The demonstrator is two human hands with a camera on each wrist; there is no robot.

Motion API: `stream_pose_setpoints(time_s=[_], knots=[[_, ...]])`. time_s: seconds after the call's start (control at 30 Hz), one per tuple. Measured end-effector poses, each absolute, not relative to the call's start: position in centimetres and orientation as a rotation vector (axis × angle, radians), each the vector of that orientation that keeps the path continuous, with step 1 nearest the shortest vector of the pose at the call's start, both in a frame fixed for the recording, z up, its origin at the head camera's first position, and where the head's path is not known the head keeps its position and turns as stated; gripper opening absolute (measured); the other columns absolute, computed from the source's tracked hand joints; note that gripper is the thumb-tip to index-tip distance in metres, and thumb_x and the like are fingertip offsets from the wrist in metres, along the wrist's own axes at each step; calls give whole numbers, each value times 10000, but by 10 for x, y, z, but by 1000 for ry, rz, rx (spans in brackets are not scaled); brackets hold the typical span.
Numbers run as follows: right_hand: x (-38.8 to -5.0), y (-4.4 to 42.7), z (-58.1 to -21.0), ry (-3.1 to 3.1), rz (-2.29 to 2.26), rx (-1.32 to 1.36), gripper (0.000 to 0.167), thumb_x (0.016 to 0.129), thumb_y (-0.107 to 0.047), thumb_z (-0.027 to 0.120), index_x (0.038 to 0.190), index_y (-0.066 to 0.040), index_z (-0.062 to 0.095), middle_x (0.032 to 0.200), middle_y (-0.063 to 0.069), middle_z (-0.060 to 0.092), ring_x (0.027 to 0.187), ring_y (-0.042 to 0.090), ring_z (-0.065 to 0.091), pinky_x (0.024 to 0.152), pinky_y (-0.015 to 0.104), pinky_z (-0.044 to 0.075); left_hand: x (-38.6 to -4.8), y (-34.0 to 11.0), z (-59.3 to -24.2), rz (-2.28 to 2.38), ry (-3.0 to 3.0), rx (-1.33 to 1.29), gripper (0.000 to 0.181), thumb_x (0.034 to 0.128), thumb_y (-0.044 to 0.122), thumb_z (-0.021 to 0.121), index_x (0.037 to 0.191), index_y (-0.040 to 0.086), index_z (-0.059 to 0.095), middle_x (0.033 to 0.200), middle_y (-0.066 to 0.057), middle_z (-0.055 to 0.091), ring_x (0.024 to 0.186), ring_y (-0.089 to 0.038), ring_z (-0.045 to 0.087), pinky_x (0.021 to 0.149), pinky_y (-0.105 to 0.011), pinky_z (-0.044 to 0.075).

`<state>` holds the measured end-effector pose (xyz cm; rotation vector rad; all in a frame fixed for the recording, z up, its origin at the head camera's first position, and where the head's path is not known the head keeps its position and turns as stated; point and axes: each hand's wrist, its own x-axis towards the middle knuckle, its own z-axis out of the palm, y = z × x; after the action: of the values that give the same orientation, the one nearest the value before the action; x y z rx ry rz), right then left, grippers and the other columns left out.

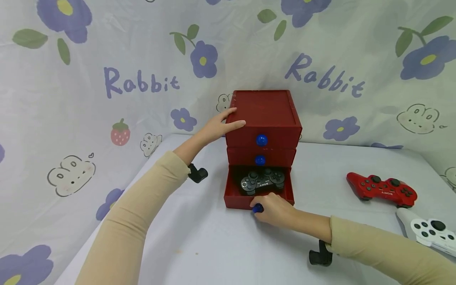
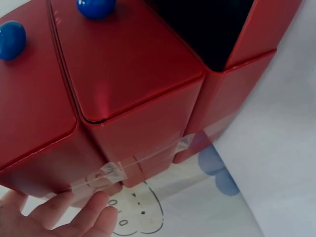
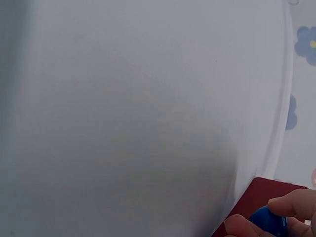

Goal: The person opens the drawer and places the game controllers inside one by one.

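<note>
A red cabinet [image 1: 265, 109] with three stacked drawers and blue knobs stands at the back of the table. Its bottom drawer [image 1: 236, 203] is pulled out, and a black game controller [image 1: 263, 181] lies inside. My right hand [image 1: 276, 209] pinches that drawer's blue knob [image 1: 257, 208], and the right wrist view also shows the knob [image 3: 269, 220] between thumb and fingers. My left hand [image 1: 219, 127] rests on the cabinet's upper left edge with fingers spread. In the left wrist view, the fingers [image 2: 89, 215] lie along the cabinet's side [image 2: 143, 143].
On the right of the white table [image 1: 199, 237] lie a red controller [image 1: 382, 189] and, nearer the front, a white controller [image 1: 432, 233]. A patterned cloth [image 1: 142, 51] hangs behind the cabinet and at the left.
</note>
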<state>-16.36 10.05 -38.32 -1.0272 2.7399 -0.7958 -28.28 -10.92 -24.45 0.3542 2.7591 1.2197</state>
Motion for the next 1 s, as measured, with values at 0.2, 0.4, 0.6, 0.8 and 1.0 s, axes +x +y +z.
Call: stream_pose_setpoints(time_s=[0.2,0.4,0.6,0.8,1.0], knots=[[-169,102,-383,2741,-797,-1050,218,765,-125,716,977,-82,684,893,38,683,683,83,584,617,196,518,-284,-109,-246,1181,2783,347,754,814,586,543,1446,305,244,1495,-26,247,1331,-260,277,996,-482,367],[-176,104,-382,2733,-813,-1056,227,756,-115,722,976,-74,686,857,35,673,609,65,540,552,145,470,-283,-109,-245,1200,2779,344,750,817,579,544,1446,304,243,1498,-21,239,1337,-256,268,1003,-488,356],[-190,103,-382,2758,-826,-1016,234,753,-96,720,981,-59,683,891,60,675,611,74,524,544,153,469,-282,-108,-244,1225,2760,343,747,821,564,551,1447,296,244,1500,-17,232,1341,-250,259,1011,-488,347],[-208,102,-382,2791,-837,-1022,245,751,-83,727,988,-39,683,935,88,672,703,124,578,614,205,516,-281,-108,-244,1225,2763,356,741,828,553,551,1448,286,246,1503,-22,226,1344,-258,257,1012,-497,343],[-223,102,-385,2837,-862,-1007,238,771,-53,703,1006,-19,682,1001,116,673,878,199,627,768,337,533,-281,-107,-244,1201,2772,354,746,822,572,548,1447,304,242,1511,-8,209,1359,-253,232,1022,-513,319]])
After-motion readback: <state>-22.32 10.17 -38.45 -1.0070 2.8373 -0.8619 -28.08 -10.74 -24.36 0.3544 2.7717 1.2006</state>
